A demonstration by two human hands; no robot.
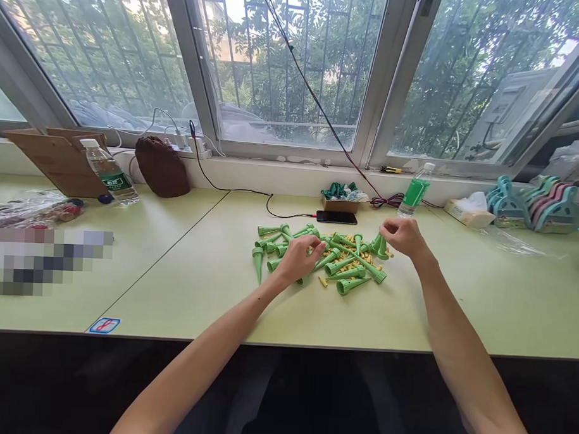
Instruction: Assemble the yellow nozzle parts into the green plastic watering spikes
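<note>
A pile of green plastic plant-watering spikes [348,285], hollow cones with wide collars, lies on the table. Many small yellow pegs [322,282] are scattered among them. My left hand [300,258] is over the left-middle of the pile, thumb and fingers pinched together; whatever they hold is hidden. At the pile's right edge my right hand [403,236] is closed, its fingertips around the thin upper end of a green spike [382,248] whose wide end points down. Other spikes lie close beside that one.
Behind the pile lie a black phone [337,217] on a cable and a small box [341,205] with green wrapping. A water bottle [416,191] stands behind my right hand. Tissues [470,210] and plastic clips [558,207] are at right; another bottle [111,174] and a cardboard box [58,161] at left.
</note>
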